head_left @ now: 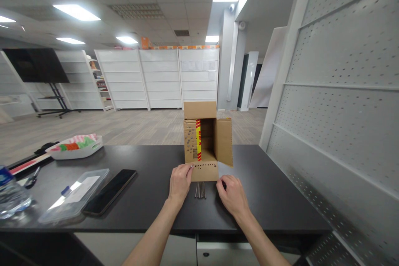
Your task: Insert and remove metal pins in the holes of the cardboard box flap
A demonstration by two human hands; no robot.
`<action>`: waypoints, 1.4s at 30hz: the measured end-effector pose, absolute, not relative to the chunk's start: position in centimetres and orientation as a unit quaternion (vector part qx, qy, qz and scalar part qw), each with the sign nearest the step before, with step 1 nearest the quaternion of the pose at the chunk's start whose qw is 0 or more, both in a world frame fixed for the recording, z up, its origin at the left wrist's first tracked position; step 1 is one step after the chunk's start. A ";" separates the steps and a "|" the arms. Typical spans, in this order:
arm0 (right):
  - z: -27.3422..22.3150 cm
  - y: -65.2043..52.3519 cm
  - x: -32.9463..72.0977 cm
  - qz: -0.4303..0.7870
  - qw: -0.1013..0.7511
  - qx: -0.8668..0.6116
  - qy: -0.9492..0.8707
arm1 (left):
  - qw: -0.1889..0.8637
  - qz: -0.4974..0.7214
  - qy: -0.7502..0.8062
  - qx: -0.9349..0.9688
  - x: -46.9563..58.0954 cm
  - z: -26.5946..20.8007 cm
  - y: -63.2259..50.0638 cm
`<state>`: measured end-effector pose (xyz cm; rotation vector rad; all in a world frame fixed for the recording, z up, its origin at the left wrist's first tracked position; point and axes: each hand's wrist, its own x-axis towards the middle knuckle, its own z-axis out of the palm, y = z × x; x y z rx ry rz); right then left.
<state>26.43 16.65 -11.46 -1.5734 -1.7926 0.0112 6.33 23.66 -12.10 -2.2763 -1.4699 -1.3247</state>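
Observation:
An open cardboard box stands on its side on the dark table, its opening facing me. Its lower flap slopes toward me and has a row of small dark holes. Several round grey spots, like nail heads, dot the left flap, beside red and yellow tape. My left hand is closed in a pinch at the lower flap's left edge; what it pinches is too small to name. By that flap's right corner rests my right hand, fingers curled, their inside hidden. Between my hands lie several thin metal nails, side by side.
At the left are a black phone, a clear plastic case, a water bottle and a white basket with colourful contents. A perforated white panel rises along the table's right side.

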 end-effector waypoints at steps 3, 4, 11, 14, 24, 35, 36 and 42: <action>-11.5 16.7 26.5 0.007 0.368 -0.613 -0.699 | 0.058 -0.439 -0.489 -0.751 6.3 -12.0 23.6; -11.5 16.7 26.5 0.007 0.368 -0.612 -0.700 | 0.056 -0.438 -0.491 -0.751 6.3 -12.0 23.6; -11.4 16.6 26.5 0.008 0.369 -0.613 -0.699 | 0.040 -0.432 -0.487 -0.758 6.3 -11.9 23.5; -11.4 16.6 26.5 0.008 0.365 -0.614 -0.700 | 0.038 -0.429 -0.482 -0.763 6.3 -11.9 23.6; -11.6 16.7 26.5 -0.009 0.365 -0.611 -0.702 | 0.043 -0.416 -0.478 -0.772 6.6 -11.4 23.2; -11.5 16.7 26.4 -0.004 0.359 -0.613 -0.704 | 0.070 -0.399 -0.496 -0.768 7.2 -11.4 23.6; -11.5 16.7 26.4 -0.004 0.359 -0.613 -0.704 | 0.070 -0.400 -0.496 -0.768 7.3 -11.4 23.6; -11.4 16.6 26.4 -0.008 0.363 -0.614 -0.701 | 0.068 -0.409 -0.495 -0.764 7.7 -11.6 23.8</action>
